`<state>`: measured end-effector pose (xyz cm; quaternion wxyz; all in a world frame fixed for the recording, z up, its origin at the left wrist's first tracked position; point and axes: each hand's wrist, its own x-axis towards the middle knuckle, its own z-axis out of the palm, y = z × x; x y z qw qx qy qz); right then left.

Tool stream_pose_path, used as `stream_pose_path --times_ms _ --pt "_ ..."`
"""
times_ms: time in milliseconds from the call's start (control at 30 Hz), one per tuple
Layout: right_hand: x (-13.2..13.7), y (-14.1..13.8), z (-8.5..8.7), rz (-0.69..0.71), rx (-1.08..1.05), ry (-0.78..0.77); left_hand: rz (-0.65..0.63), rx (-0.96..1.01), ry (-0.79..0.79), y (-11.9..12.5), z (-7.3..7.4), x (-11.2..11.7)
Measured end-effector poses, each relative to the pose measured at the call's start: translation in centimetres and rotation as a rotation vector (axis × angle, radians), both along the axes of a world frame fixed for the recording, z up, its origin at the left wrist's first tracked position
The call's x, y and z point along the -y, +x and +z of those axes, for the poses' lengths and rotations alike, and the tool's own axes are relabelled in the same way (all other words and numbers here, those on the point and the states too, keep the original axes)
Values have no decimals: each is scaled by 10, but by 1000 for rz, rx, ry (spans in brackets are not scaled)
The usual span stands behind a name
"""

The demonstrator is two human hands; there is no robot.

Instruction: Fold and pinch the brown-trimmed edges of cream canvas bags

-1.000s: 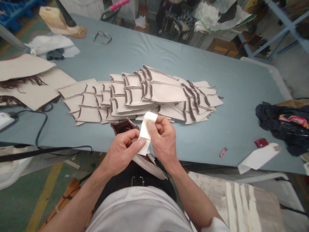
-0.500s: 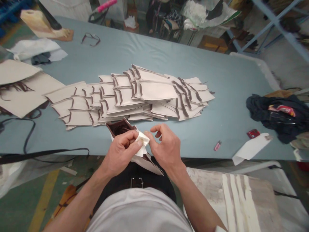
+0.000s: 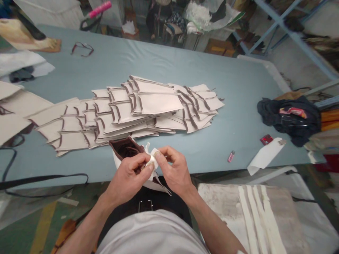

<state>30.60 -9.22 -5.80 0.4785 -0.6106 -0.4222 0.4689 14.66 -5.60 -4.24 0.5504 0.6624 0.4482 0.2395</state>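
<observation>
Between my hands is a small white piece (image 3: pixel 153 159), paper or cloth, I cannot tell which. My left hand (image 3: pixel 131 175) pinches it from the left, thumb against fingers. From the right, my right hand (image 3: pixel 174 170) pinches the same piece between thumb and forefinger. Under and behind both hands, a white bag-like piece with a dark brown lining (image 3: pixel 124 146) rests at the table's front edge, its mouth open. Part of it is hidden by my hands. Beyond lies a pile of cream pieces with dark brown edges (image 3: pixel 159 102), overlapping in rows.
On the blue-green table (image 3: pixel 238 88) lie glasses (image 3: pixel 82 49), a pink lighter-like object (image 3: pixel 231 156), a small red box (image 3: pixel 266 139), a white strip (image 3: pixel 265 157) and a dark cloth bundle (image 3: pixel 290 118). A black strap (image 3: pixel 53 179) crosses the front left edge. A board with pale strips (image 3: pixel 246 211) stands at lower right.
My right hand has closed in on the white piece and now pinches it together with my left. The piece looks more crumpled. The camera view has shifted slightly to the right.
</observation>
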Motion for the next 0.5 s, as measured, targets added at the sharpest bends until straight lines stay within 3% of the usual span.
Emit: stream_pose_path --times_ms 100,233,400,500 --pt "-10 6 -17 -102 -134 -48 -45 -1 -52 -8 -3 -2" --pt "-40 39 -31 -194 -107 -3 3 37 -160 -32 -11 1" --pt "-104 92 -13 -205 -7 104 278 90 -279 -62 -16 12" --pt "-155 109 2 -161 49 144 407 86 -340 -71 -16 22"
